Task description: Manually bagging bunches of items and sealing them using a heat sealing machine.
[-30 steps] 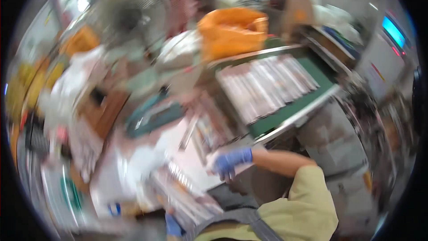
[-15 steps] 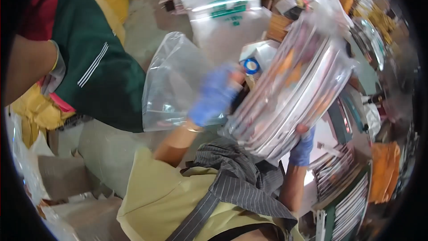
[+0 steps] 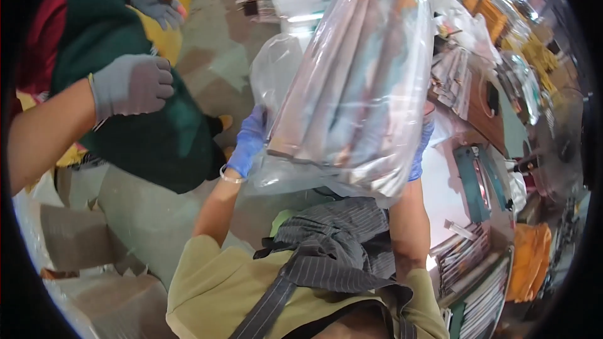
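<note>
A thick bundle of flat packs in clear plastic [image 3: 352, 81] is raised in front of me, tilted with its far end up. Its kind is blurred behind the shiny film. My left hand [image 3: 249, 141], in a blue-violet glove, is closed at the bundle's left edge, its fingertips partly hidden by film. On the right side my right hand [image 3: 424, 147], gloved alike, grips the bundle, mostly hidden behind it. A loose clear plastic bag [image 3: 276, 66] shows beside and below the bundle; I cannot tell whether the bundle is inside it.
At my left stands a person in a green apron [image 3: 125, 144], with two grey-gloved hands [image 3: 133, 85]. A white table [image 3: 443, 179] at right carries a teal tool [image 3: 472, 182] and stacked flat packs [image 3: 465, 254]. Cardboard boxes [image 3: 78, 238] stand lower left.
The bundle has swung up and left, more upright, before me. My left hand has moved from above the loose bag to the bundle's left edge. The other person's grey-gloved hands have come forward.
</note>
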A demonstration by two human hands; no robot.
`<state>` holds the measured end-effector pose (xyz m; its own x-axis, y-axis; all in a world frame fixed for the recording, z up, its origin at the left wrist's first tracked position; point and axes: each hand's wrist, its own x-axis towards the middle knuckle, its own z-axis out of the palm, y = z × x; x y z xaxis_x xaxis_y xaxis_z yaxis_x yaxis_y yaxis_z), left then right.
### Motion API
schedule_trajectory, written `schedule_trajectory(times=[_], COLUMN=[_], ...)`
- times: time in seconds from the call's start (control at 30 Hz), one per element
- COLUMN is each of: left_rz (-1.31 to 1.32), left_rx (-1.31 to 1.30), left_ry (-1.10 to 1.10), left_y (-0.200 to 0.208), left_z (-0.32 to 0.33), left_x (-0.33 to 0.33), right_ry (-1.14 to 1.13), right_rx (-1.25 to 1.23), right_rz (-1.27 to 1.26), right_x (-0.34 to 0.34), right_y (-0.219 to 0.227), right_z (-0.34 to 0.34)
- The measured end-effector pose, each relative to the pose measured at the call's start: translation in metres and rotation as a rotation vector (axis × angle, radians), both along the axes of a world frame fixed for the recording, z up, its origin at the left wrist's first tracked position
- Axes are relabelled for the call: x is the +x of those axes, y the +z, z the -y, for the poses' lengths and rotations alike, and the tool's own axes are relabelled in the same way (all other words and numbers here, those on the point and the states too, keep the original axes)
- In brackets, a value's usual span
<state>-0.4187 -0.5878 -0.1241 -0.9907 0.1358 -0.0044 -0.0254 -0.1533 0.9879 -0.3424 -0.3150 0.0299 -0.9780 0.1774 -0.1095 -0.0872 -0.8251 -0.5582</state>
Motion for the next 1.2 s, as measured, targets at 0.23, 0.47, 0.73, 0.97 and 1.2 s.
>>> schedule_trajectory(times=[0.23,0.47,0.73,0.97,1.2], left_rz=[-0.239,0.281,-0.073,-0.241,-0.315], left_rx=[0.088,0.832,0.350,-0.080,-0.442], left_ry=[-0.042,-0.032,0.019,0.355,0.409], left_y=[-0.087,-0.038,0.032,0.046,0.064], left_z=[-0.102,-0.115,-0.057,-0.045,-0.034], left_x=[-0.050,0.002,0.049,0.057,0.116], right_ry=[0.075,-0.078,-0.456,-0.168,0.301], right_rx=[-0.073,0.237,1.028,1.507,1.842], right_rz=[-0.169,-0.021,0.000,-0.311,-0.311], right_x=[-0.018,-0.036,-0.045,-0.041,-0.010], right_y=[0.014,-0.037,-0.072,-0.119,-0.204], right_z=[0.004,-0.020,-0.029,0.044,0.009])
